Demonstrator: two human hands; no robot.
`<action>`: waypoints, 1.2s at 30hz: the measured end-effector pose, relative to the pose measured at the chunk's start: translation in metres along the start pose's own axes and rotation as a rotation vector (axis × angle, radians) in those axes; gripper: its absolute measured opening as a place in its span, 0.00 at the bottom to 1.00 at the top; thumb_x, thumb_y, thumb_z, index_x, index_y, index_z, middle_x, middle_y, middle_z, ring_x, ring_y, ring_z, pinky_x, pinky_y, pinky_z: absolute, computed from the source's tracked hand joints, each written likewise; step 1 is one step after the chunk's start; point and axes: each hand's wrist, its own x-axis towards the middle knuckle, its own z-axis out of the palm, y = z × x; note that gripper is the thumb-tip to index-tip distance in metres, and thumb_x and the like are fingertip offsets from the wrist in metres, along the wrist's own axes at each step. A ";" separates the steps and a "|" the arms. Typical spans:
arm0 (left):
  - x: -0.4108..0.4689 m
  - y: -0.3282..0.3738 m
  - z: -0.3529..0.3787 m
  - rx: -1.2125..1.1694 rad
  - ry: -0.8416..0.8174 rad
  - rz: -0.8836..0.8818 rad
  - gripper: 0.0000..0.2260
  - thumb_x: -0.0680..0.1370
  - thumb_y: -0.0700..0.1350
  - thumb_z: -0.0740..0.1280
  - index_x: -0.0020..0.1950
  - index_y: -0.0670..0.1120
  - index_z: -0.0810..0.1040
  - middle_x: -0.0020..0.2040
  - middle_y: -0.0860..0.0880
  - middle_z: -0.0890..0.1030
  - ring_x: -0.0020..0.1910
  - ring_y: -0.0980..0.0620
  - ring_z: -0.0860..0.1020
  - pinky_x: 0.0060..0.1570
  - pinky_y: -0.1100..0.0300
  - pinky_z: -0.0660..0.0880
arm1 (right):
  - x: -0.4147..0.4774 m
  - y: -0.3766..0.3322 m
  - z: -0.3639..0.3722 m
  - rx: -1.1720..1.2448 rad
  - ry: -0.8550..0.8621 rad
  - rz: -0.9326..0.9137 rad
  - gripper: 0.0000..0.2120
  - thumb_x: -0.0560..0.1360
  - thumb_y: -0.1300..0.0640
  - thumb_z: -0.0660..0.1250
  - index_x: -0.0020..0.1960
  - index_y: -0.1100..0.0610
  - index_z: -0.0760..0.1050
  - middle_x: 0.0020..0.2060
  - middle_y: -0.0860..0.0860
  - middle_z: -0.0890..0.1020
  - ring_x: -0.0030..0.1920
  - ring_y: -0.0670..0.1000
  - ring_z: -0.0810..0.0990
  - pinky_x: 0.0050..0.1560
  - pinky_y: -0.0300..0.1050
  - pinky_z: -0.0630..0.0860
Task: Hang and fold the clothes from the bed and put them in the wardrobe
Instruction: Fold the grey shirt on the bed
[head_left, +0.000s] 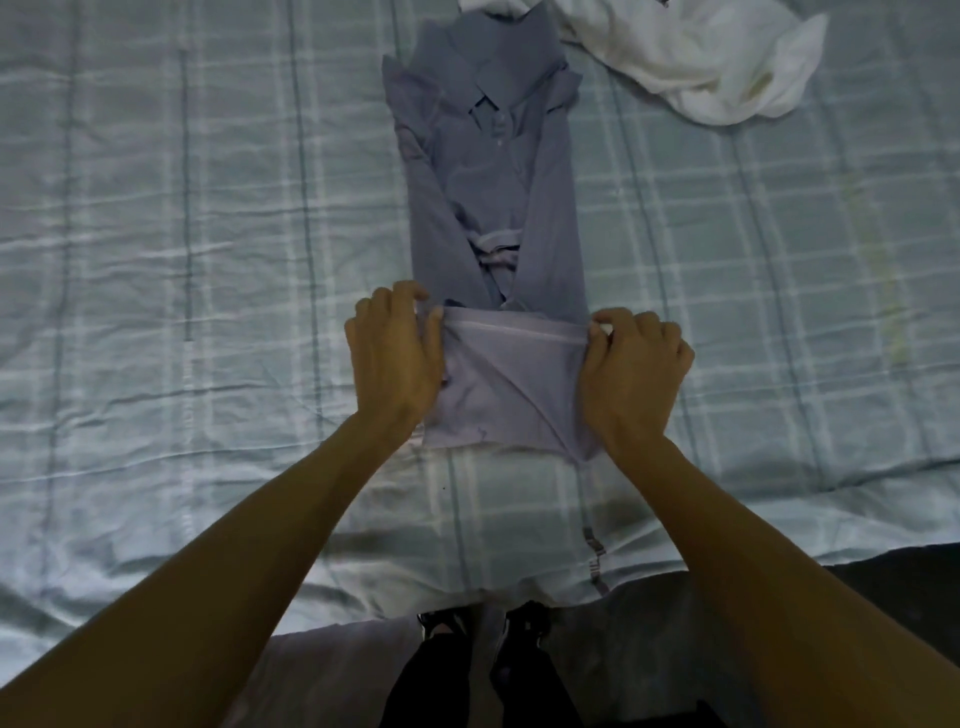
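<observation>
Left hand (392, 358) and right hand (635, 366) pinched shut on the turned-up hem corners of the blue shirt (493, 208), level across its width, long axis running straight away along the bed (156, 260), collar farthest, so next fold probably goes forward

A collared shirt (493, 208) lies lengthwise on the bedsheet (182, 260), collar at the far end. Both hands (395, 353) (631, 369) flank its near hem. A crumpled garment (701, 62) lies far right.
</observation>
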 end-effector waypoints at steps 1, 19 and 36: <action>-0.004 0.005 -0.001 -0.043 0.032 -0.027 0.09 0.79 0.46 0.63 0.55 0.43 0.75 0.50 0.45 0.77 0.49 0.47 0.73 0.49 0.60 0.63 | 0.000 -0.002 -0.001 0.027 0.037 -0.001 0.09 0.77 0.59 0.63 0.55 0.56 0.78 0.48 0.56 0.79 0.51 0.58 0.75 0.55 0.52 0.66; -0.071 -0.006 0.017 0.065 -0.362 0.546 0.12 0.69 0.40 0.56 0.43 0.43 0.79 0.41 0.45 0.82 0.40 0.45 0.80 0.42 0.57 0.71 | -0.078 0.002 0.010 0.013 -0.354 -0.434 0.16 0.59 0.67 0.74 0.47 0.60 0.80 0.41 0.56 0.82 0.38 0.56 0.82 0.35 0.43 0.76; 0.004 0.023 -0.079 -0.046 -0.048 0.373 0.24 0.72 0.48 0.69 0.65 0.43 0.71 0.58 0.41 0.74 0.59 0.43 0.69 0.59 0.54 0.63 | -0.009 -0.047 -0.071 0.098 -0.035 -0.387 0.23 0.67 0.63 0.64 0.62 0.61 0.74 0.58 0.61 0.77 0.59 0.61 0.74 0.60 0.55 0.69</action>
